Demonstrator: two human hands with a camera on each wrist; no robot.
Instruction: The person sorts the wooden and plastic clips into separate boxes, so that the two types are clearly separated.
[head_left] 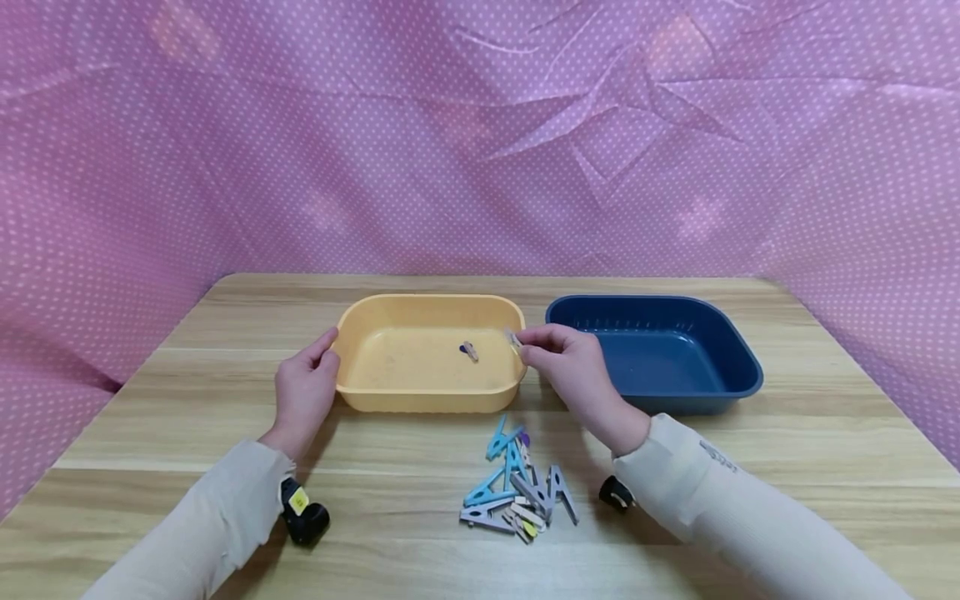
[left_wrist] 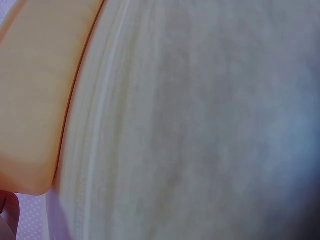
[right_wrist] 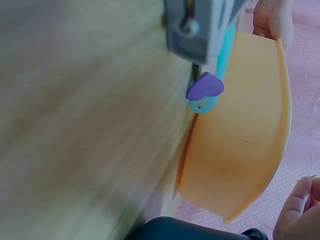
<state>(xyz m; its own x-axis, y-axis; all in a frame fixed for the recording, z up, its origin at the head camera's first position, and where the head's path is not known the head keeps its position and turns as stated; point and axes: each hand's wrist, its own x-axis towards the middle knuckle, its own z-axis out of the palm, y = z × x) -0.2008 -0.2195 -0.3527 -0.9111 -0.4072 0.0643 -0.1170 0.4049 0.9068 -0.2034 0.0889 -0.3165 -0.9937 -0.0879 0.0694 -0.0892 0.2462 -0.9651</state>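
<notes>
The left hand (head_left: 306,390) gripped the yellow basin (head_left: 423,402) at its left end; the right hand (head_left: 576,367) pinched a small clip (head_left: 513,339) at its right rim. Clothespins (head_left: 534,493) lay before it.

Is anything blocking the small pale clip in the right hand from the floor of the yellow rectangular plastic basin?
Nothing visible does: the right hand holds the small pale clip at the right rim of the basin; one small wooden clip lies farther in.
</notes>
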